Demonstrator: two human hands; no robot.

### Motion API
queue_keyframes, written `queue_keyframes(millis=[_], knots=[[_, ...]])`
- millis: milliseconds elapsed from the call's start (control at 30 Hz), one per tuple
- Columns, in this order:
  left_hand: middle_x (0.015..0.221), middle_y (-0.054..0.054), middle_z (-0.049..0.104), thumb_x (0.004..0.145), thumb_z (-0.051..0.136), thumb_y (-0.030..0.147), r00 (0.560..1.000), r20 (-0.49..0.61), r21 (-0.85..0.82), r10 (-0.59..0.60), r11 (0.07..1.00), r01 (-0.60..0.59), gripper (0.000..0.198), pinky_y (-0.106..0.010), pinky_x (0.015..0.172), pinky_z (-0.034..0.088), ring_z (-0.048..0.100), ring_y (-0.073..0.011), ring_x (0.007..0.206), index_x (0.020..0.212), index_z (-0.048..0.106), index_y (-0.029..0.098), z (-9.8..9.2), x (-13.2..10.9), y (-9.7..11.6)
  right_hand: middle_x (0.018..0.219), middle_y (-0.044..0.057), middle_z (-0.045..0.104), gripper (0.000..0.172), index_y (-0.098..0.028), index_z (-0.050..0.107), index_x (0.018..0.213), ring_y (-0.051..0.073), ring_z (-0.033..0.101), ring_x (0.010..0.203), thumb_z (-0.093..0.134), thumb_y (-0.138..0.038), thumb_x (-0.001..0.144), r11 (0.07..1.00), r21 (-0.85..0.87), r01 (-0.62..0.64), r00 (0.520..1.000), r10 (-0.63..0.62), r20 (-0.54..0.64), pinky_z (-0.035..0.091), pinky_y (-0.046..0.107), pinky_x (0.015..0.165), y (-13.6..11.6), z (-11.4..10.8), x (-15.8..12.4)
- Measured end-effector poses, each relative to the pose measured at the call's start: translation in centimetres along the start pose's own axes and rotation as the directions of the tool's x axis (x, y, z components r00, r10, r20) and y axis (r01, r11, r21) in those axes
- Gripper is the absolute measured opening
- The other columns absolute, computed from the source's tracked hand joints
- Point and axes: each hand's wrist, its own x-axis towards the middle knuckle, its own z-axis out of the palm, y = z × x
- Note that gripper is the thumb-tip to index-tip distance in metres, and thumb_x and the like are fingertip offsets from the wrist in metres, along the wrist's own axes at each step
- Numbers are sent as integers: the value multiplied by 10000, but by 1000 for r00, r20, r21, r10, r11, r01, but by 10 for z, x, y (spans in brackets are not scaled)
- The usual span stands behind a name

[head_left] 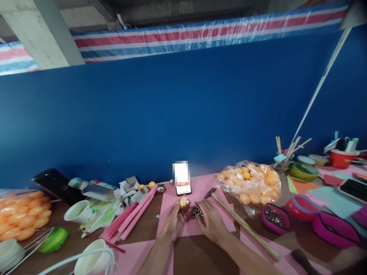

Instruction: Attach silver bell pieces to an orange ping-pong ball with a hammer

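Note:
My left hand [174, 220] is curled around a small orange ball [183, 201], holding it over a pink paper sheet [197, 191] on the brown table. My right hand [211, 223] rests beside it, fingers closed on a cluster of small dark metal pieces [196, 212], possibly bells. The two hands almost touch. A long wooden stick [243, 225] lies just right of my right hand, with a small hammer head [210, 192] at its far end.
A plastic bag of orange balls [249, 183] sits right; another bag [21, 214] is far left. White cups [77, 211], a pink paper stack [129, 217], pink and red bowls [301, 208], a stick holder [282, 160]. A blue board [183, 114] walls off the back.

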Motion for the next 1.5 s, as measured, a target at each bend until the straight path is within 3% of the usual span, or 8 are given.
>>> queue_keyframes(millis=[167, 500, 767, 1267, 1500], knots=[[910, -125, 665, 770, 574, 226, 1000, 12, 1, 22, 1000, -22, 344, -291, 737, 524, 634, -195, 831, 1090, 553, 104, 2, -3, 1, 927, 96, 591, 309, -163, 543, 1067, 228, 523, 885, 393, -81, 810, 999, 23, -24, 999, 24, -34, 432, 376, 779, 2, 1, 1], [918, -120, 663, 779, 564, 246, 998, 46, -12, 49, 999, -48, 308, -334, 800, 504, 621, -203, 882, 1059, 564, 118, -6, 1, -3, 930, 89, 599, 325, -158, 563, 1040, 227, 515, 885, 387, -41, 794, 998, -21, -53, 997, 51, -53, 420, 372, 784, 2, 3, -1], [921, -128, 659, 776, 568, 253, 996, 71, -32, 52, 998, -50, 316, -351, 813, 498, 614, -217, 902, 1056, 567, 106, -7, 2, -4, 902, 92, 605, 187, -149, 581, 957, 228, 527, 855, 461, -190, 820, 996, -80, -26, 999, 23, -36, 416, 357, 767, 0, 3, -1], [905, -105, 669, 781, 559, 252, 998, 32, -23, 56, 998, -55, 215, -322, 798, 506, 633, -186, 832, 947, 607, 124, -9, 4, -4, 888, 84, 647, 293, -157, 609, 903, 215, 581, 851, 408, -46, 721, 971, 167, -174, 978, 190, -86, 450, 332, 775, 29, 9, 2], [912, -119, 663, 790, 549, 263, 997, 71, 1, 44, 999, -44, 235, -308, 806, 503, 627, -177, 843, 947, 603, 96, -10, 5, -2, 881, 76, 633, 279, -165, 630, 820, 209, 558, 860, 429, -32, 680, 990, 113, -85, 987, 99, -125, 428, 332, 800, 25, 7, 0]])
